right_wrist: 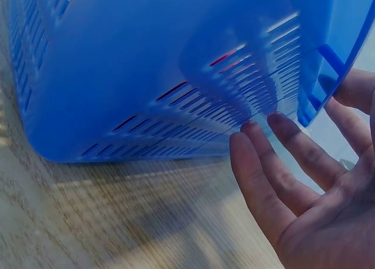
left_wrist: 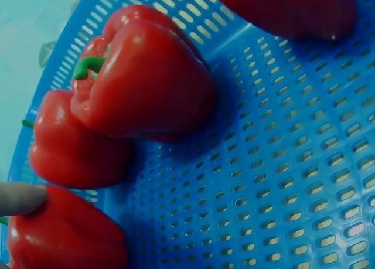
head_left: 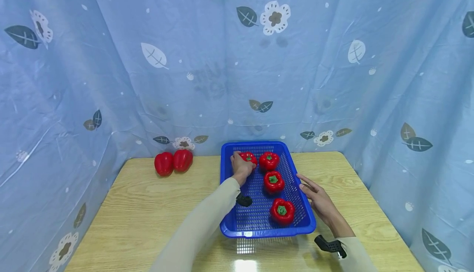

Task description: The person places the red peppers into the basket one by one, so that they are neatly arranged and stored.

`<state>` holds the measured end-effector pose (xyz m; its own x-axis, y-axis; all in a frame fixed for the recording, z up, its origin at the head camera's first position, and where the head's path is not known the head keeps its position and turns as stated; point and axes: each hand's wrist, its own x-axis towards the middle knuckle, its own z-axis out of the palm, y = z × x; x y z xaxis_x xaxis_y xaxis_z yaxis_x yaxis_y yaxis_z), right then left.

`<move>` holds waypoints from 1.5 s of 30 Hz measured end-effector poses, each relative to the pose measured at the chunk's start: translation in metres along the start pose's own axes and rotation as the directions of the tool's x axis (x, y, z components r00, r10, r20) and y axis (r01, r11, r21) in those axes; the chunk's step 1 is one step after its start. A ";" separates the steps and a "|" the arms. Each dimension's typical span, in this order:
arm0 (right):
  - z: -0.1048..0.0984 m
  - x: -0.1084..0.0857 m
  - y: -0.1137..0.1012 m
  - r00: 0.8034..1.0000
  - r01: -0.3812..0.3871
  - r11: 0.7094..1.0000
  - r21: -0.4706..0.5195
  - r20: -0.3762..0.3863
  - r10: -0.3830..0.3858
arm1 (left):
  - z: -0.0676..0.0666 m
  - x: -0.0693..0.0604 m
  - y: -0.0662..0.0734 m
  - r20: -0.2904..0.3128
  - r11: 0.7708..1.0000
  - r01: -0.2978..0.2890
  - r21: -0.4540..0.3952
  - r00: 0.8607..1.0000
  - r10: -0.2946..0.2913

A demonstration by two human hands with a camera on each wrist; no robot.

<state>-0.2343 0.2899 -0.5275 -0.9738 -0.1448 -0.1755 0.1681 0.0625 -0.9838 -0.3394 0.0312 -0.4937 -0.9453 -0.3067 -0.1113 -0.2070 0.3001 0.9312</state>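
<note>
Left hand (head_left: 242, 167) curled round a red pepper (head_left: 249, 156) in the far left corner of the blue basket (head_left: 270, 233), spread about as wide as the pepper. Right hand (head_left: 321, 202) loose, fingers parted, at the basket's right rim; firmness of contact cannot be told. Held pepper sits just beside a second pepper (head_left: 269, 161); a third pepper (head_left: 274, 182) and a fourth pepper (head_left: 283, 211) stand nearer the front. Two more peppers (head_left: 183, 160) lie on the table (head_left: 155, 214), left of basket. Judgement: work straight up and down, part the fingers evenly on release so the neighbour is not nudged, and steady the rim lightly, without tipping it.
</note>
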 end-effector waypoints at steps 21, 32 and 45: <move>0.000 0.000 0.001 1.000 0.007 1.000 0.022 0.018 -0.008 | -0.012 -0.008 0.017 0.099 0.992 -0.010 -0.129 0.995 0.023; 0.001 0.000 0.003 1.000 0.003 0.999 0.035 0.017 -0.004 | -0.042 -0.014 0.031 0.193 0.948 0.027 -0.319 0.980 0.037; 0.001 -0.002 -0.001 1.000 -0.003 1.000 0.015 0.005 0.003 | -0.081 -0.015 0.019 0.204 0.925 0.018 -0.381 0.977 0.065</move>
<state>-0.2324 0.2888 -0.5266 -0.9725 -0.1498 -0.1786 0.1733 0.0478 -0.9837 -0.3092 -0.0318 -0.4461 -0.9882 -0.0960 -0.1192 -0.1125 -0.0720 0.9910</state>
